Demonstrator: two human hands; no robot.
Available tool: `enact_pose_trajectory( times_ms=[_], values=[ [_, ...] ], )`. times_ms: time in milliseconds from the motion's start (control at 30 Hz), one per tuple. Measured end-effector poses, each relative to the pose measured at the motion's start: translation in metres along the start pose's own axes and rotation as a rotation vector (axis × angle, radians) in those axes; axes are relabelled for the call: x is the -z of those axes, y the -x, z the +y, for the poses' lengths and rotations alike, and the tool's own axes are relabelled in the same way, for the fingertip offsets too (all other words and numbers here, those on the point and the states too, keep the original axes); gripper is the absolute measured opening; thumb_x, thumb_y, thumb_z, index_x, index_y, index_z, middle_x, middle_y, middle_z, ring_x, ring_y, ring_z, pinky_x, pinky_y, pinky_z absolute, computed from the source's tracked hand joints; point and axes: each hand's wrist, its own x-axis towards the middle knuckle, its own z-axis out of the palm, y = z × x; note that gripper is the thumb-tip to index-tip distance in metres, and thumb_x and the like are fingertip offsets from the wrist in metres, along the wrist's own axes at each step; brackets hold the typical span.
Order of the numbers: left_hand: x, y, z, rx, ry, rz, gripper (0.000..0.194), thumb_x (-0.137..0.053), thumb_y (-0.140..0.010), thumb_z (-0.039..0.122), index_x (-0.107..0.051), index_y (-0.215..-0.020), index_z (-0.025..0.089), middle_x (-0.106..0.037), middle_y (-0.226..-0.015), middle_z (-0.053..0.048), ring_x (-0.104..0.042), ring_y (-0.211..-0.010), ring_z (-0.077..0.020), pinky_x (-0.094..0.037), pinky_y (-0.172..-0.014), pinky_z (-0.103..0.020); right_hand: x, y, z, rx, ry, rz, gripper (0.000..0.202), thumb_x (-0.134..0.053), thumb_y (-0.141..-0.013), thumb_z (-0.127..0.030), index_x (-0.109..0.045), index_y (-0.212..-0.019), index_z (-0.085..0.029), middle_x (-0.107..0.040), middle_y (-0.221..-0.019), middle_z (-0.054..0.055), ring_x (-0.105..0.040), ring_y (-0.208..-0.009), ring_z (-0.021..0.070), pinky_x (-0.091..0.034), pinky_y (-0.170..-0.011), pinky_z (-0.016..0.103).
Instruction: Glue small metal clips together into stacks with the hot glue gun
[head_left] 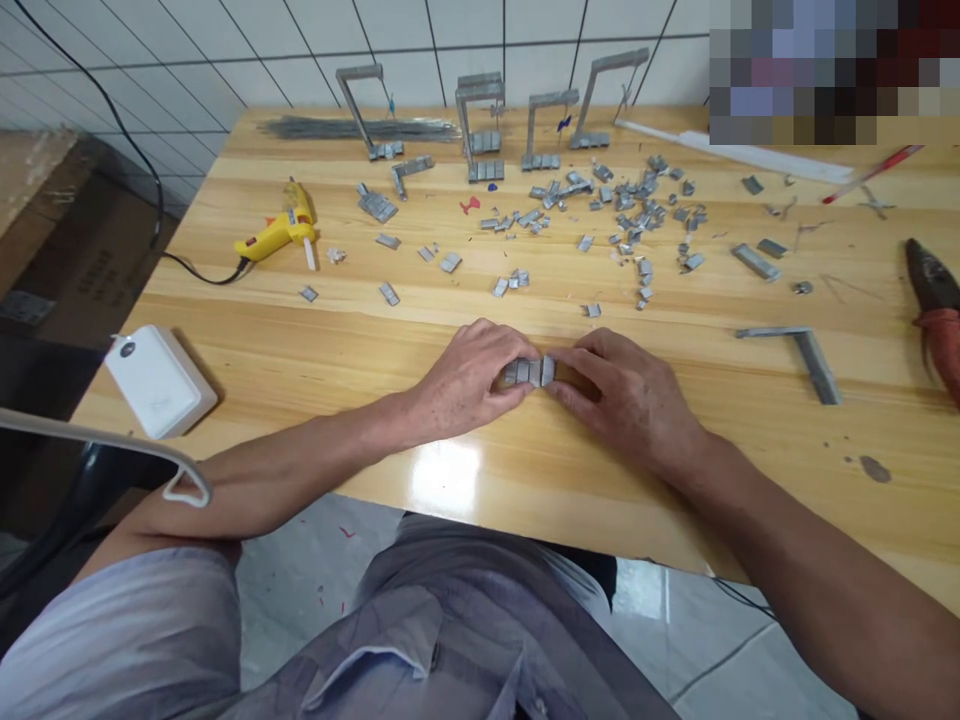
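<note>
Near the front of the wooden table, my left hand [480,368] pinches a short row of small grey metal pieces [525,373] between thumb and fingers. At the right end of that row, my right hand [626,390] grips one more small grey metal piece [548,370] between thumb and forefinger. The two hands almost meet, and the pieces look to be touching or nearly so. Beyond them lie loose grey metal pieces [592,310], with several more scattered farther back. The undersides of the held pieces are hidden by my fingers.
Upright metal frames [531,130] stand along the back beside a bundle of thin rods [360,129]. A yellow glue gun [281,232] and a white box-shaped device [160,382] are at left. Pliers [937,310], a red pen [874,174] and an L-shaped metal piece [816,365] lie at right.
</note>
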Motion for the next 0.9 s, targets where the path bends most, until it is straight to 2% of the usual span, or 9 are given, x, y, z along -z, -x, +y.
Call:
enact_pose_trajectory(
  times_ms=[300,900],
  values=[
    [-0.0005,0.0007,-0.0017,0.009,0.032,-0.002,0.015,-0.065,-0.097,0.026,-0.062,-0.111,0.024,-0.076,-0.116,-0.006,-0.068,-0.111,-0.0245,-0.045,-0.103,-0.044,0.0014,-0.0005,-0.0023,0.018,0.042,-0.031,0.029,-0.058,-0.105,-0.037,-0.077,-0.121,-0.021,-0.073,-0.106,0.013,-0.067,-0.090,0.0253,-0.050,-0.071,0.035],
    [0.0015,-0.0001,-0.0007,0.000,0.030,-0.007,0.013,-0.065,-0.098,0.024,-0.066,-0.111,0.023,-0.077,-0.114,-0.006,-0.069,-0.110,-0.0241,-0.046,-0.102,-0.043,0.0013,-0.0012,-0.0022,0.020,0.031,-0.042,0.029,-0.057,-0.105,-0.037,-0.078,-0.119,-0.021,-0.074,-0.107,0.013,-0.069,-0.091,0.0252,-0.052,-0.070,0.036]
  ],
)
